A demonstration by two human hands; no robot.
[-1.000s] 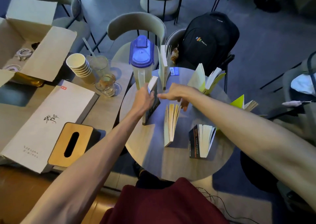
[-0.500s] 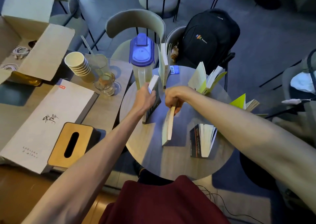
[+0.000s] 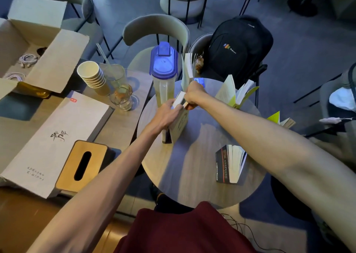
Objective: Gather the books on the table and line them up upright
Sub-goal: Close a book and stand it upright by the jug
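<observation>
While a black book [image 3: 223, 164] is standing fanned open on the near right of the round tabletop [image 3: 192, 175], both hands are meeting at its middle left. The left hand [image 3: 165, 115] is gripping the top of a dark book [image 3: 166, 137], fingers curled over its page edge, and the right hand [image 3: 194, 96] is clutching the top of a pale book [image 3: 180, 126]. These two are standing upright, pressed side by side, the pale one on the right. Just beyond, a jug [image 3: 163, 69] with a blue lid is standing at the far left rim, a white book [image 3: 187, 69] standing open beside it. A yellow-green book [image 3: 234, 94] is standing splayed at the far right.
</observation>
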